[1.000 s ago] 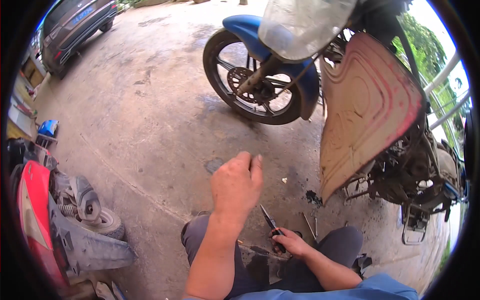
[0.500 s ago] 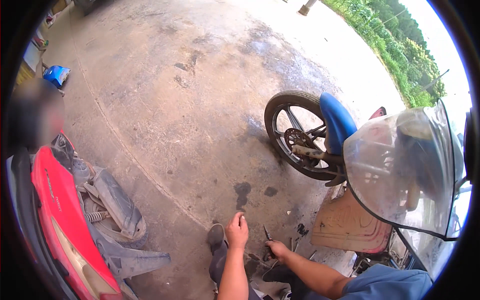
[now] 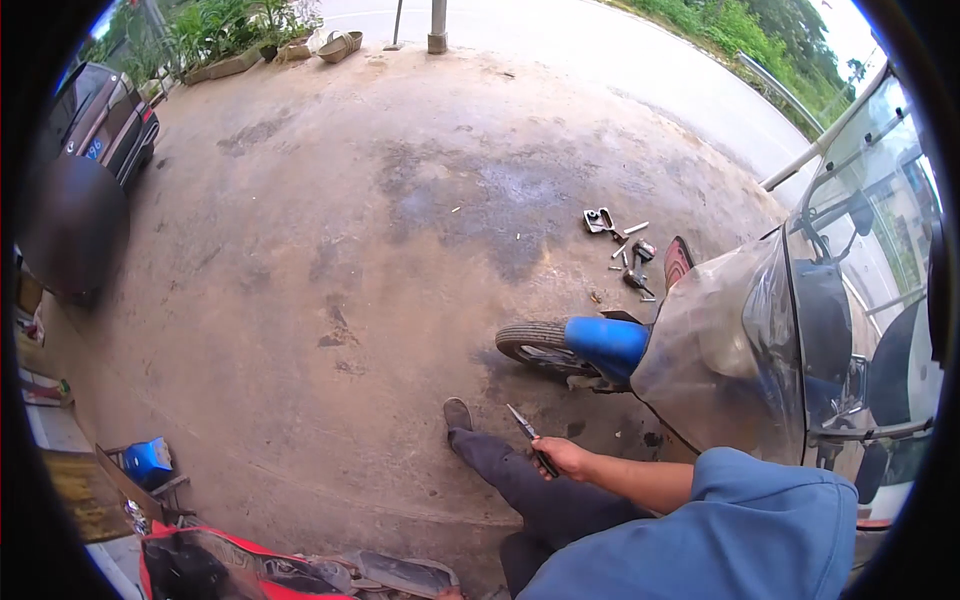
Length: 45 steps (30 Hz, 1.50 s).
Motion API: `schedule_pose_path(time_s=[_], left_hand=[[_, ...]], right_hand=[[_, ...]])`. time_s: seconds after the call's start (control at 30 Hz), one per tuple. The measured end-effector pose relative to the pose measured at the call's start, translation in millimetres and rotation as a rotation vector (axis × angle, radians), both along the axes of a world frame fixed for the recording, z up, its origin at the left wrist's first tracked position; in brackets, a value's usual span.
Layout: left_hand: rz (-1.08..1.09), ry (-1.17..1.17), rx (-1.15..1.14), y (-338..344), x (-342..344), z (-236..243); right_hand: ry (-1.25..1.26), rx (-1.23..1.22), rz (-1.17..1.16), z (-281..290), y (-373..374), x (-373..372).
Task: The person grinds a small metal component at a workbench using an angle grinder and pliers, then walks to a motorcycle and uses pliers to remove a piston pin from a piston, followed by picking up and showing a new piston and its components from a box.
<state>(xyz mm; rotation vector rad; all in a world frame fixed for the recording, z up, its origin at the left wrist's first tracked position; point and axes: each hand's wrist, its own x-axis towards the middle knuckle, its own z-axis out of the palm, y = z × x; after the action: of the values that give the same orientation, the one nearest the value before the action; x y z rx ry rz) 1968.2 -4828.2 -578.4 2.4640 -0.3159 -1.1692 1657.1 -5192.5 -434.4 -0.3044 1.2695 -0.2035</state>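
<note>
My right hand [image 3: 562, 456] is wrapped round the black handles of a pair of long-nose pliers [image 3: 526, 427], whose slim metal tip points forward and left. The pliers are held above my dark trouser leg, close to the shoe [image 3: 457, 413]. At the lower edge, a small patch of skin that seems to be my left hand [image 3: 449, 593] shows beside a grey part of the red scooter [image 3: 405, 574]; its fingers are hidden. Ahead and right stands a vehicle with a blue front mudguard [image 3: 605, 348], a black wheel [image 3: 525, 343] and a clear plastic rain cover [image 3: 705, 325].
Metal parts and a dark power tool [image 3: 637, 265] lie on the concrete floor beyond the blue mudguard. A blue plastic piece [image 3: 148, 461] stands at left. A dark car [image 3: 105, 125], a post [image 3: 438, 28] and potted plants [image 3: 225, 40] are farther off.
My view has turned, bringing the car, plants and loose parts into sight. My left hand has gone from the middle to the lower edge. The pliers stay in my right hand.
</note>
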Motion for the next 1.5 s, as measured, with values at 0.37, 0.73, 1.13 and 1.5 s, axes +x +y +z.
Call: schedule_pose_path(time_s=[0.37,0.73,1.13,1.5], left_hand=[[-0.359,0.238,0.191,-462,175,118],[-0.569,0.177,0.334,-1063,272,107],[-1.391,0.170,-0.170,-1575,-201,152],[-2.075,-0.041,0.582,-1682,-540,119]], right_hand=[[0.121,0.023,-0.398,34,-256,-14],[0.186,0.259,-1.197,44,-376,-53],[-0.002,1.034,-1.520,-89,-438,-19],[0.228,-0.039,-2.088,92,-741,-415]])
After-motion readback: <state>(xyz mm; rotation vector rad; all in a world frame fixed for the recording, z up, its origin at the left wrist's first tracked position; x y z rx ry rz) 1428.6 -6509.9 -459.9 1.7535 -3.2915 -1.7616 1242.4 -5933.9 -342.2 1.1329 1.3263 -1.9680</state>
